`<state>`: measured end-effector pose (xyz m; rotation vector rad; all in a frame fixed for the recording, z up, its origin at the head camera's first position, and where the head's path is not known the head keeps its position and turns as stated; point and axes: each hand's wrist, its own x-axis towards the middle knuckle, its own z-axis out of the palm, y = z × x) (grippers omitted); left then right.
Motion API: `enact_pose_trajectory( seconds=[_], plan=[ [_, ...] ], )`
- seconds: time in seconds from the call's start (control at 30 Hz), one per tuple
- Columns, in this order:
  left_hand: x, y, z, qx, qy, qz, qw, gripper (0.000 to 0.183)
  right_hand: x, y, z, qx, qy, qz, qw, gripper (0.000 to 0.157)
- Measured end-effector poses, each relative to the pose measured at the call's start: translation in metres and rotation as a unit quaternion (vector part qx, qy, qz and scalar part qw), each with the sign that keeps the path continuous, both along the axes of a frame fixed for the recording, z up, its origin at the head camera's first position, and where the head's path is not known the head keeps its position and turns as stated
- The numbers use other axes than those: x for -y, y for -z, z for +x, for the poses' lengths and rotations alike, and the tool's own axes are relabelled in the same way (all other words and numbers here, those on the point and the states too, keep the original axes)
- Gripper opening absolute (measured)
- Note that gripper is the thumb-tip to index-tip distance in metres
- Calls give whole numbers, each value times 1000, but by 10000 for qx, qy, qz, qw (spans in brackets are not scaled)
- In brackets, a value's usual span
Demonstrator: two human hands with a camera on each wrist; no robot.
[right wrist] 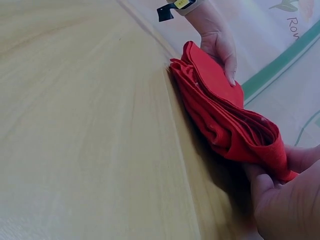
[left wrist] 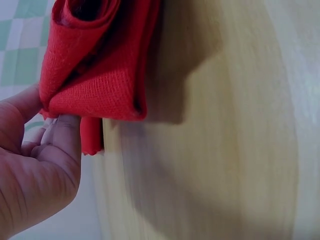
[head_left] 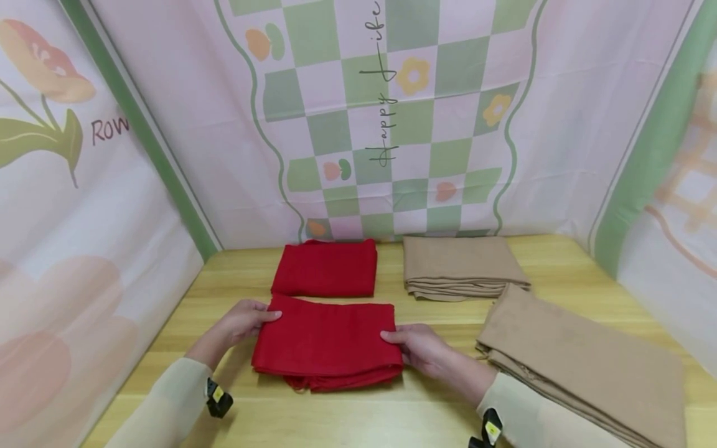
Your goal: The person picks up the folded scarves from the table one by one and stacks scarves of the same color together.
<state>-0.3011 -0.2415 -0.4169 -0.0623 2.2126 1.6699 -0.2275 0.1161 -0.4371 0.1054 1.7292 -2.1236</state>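
Observation:
A folded red cloth [head_left: 330,339] is gripped at both ends, its layers showing along the near edge. My left hand [head_left: 246,320] pinches the left end, thumb on top and fingers beneath, as the left wrist view shows with the cloth [left wrist: 95,85] bent in a thick fold. On the other end, my right hand [head_left: 422,350] holds the cloth with the thumb on top. In the right wrist view the cloth [right wrist: 225,110] appears raised above the tabletop, with a shadow under it. Just behind it lies a second folded red cloth [head_left: 325,269], flat on the table.
A folded tan cloth [head_left: 459,261] lies at the back right of the wooden table [head_left: 185,348]. Another, larger tan cloth [head_left: 588,367] lies at an angle near my right forearm. Patterned curtains [head_left: 381,124] close off the back and both sides.

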Motion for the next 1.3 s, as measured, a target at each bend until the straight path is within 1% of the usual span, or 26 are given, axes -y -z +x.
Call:
enact_pose_trajectory(
  seconds=[0.2, 0.3, 0.43, 0.67, 0.9, 1.07, 1.3],
  plan=[
    [2, 2, -1, 88, -71, -55, 9999, 22, 0, 2, 0, -8, 2, 104, 9999, 40],
    [3, 2, 0, 130, -14, -136, 9998, 25, 1, 2, -1, -4, -3, 147, 9999, 40],
    [3, 2, 1, 190, -30, -218, 9996, 25, 1, 3, -1, -15, -24, 189, 9998, 39],
    [4, 4, 2, 218, 29, -99, 9997, 22, -1, 5, 0, -35, -60, 246, 9997, 39],
    [5, 4, 4, 315, 122, -139, 9993, 21, -2, 6, 0, -33, -64, 283, 9996, 39],
    [6, 4, 3, 350, 211, -119, 9991, 21, -3, 4, 0, 54, -44, 196, 9998, 39],
    [9, 6, 2, 347, 178, -188, 9991, 25, -8, -1, 1, 117, -194, 19, 9997, 39]
  ],
)
